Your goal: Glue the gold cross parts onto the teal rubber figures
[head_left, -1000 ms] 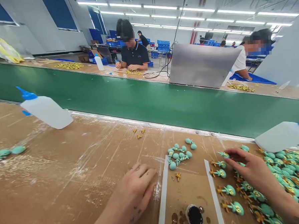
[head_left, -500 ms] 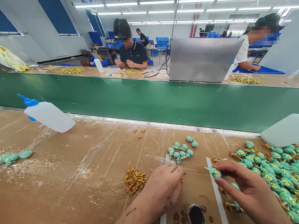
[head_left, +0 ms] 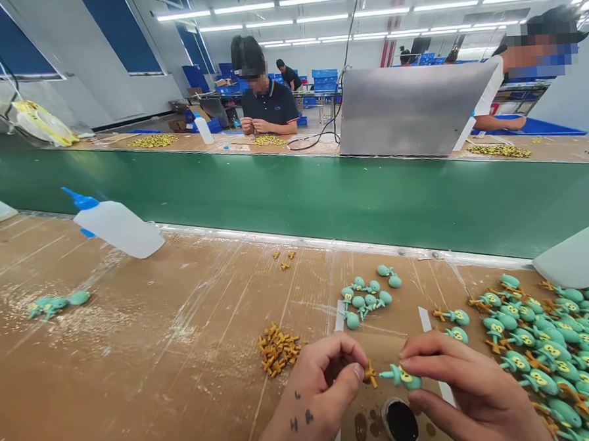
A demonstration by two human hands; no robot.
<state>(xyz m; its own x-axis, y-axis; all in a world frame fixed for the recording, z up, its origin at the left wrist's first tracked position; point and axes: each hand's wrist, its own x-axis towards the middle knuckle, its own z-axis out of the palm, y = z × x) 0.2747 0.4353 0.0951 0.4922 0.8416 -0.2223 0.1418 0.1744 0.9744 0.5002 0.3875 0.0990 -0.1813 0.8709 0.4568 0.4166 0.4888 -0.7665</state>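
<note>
My left hand (head_left: 320,387) pinches a small brown cross-shaped piece (head_left: 370,376) between thumb and fingertips. In my right hand (head_left: 473,385), a green toy head (head_left: 405,377) with yellow eyes is gripped, its thin stem pointing left at the brown piece. A narrow gap separates the two parts. Just below them stands a small round pot (head_left: 401,423) with dark contents. Beyond my left hand lies a heap of brown pieces (head_left: 277,350). Loose green heads (head_left: 365,297) are grouped beyond my hands. Right of my right hand spreads a large pile of green figures (head_left: 552,345) with brown parts attached.
A white bottle with a blue nozzle (head_left: 120,228) leans at the back left; another white container (head_left: 577,255) is at the right. Several green pieces (head_left: 56,304) lie far left. Behind the table runs a green belt (head_left: 273,195), with people seated across it.
My left hand has come up from the table with a brown piece in its fingers. My right hand has moved left and down with the green head, closing on the left hand.
</note>
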